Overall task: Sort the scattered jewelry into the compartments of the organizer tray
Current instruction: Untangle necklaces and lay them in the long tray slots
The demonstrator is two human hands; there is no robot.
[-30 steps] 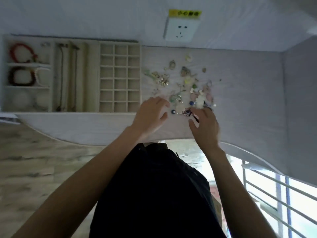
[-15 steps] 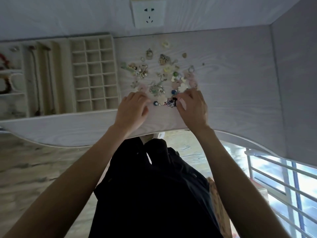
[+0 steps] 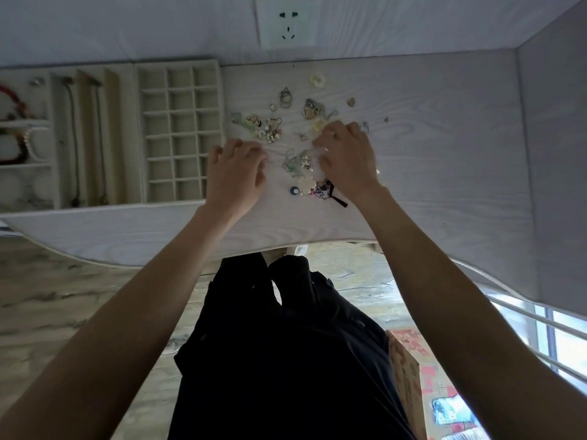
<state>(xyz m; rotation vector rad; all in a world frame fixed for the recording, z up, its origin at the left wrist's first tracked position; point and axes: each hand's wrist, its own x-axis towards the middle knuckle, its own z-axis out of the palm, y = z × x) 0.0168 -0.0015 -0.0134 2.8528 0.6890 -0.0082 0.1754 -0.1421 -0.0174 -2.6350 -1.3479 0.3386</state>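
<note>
Over the jewelry (image 3: 297, 165), both hands, left (image 3: 235, 174) and right (image 3: 346, 160), curl; grasp cannot be told.

Pale wood-grain table (image 3: 428, 173), wavy front edge, being used as the sole support. Being carried on its left part: a beige organizer tray (image 3: 131, 134), set against the back wall, its grid of small square compartments nearest the centre, long slots and larger bays further left. Being carried just right of the tray: scattered jewelry (image 3: 298, 134), spread loosely in small pieces, among them a cream flower piece (image 3: 317, 80) at the back and a blue bead (image 3: 294, 190) at the front.
</note>
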